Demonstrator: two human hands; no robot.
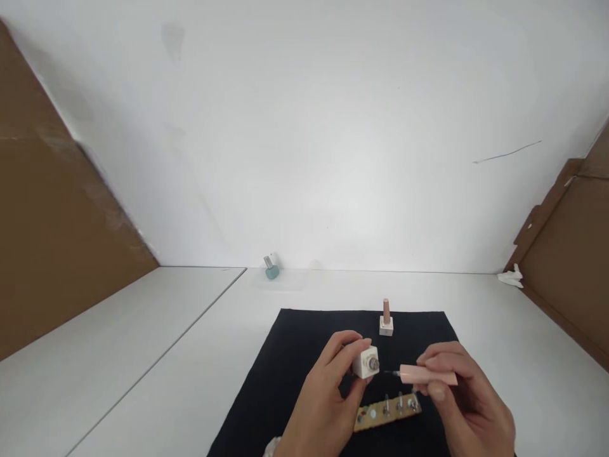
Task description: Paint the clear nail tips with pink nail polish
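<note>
My left hand (328,387) grips a white square nail polish bottle (365,362), tilted so that its uncapped neck points right. In my right hand (469,397) is a pink brush cap (428,374), its thin dark brush pointing left, just short of the bottle's neck and apart from it. Below both hands lies a yellowish strip (387,412) with several small clips and coloured spots, its left end partly hidden by my left hand. Behind them a second white bottle with a pink cap (386,320) stands upright on the black cloth (304,343).
A teal nail polish bottle (271,271) leans at the back of the white table (190,355), near the wall. Crumpled white material (511,277) lies at the back right. Brown cardboard panels stand at both sides.
</note>
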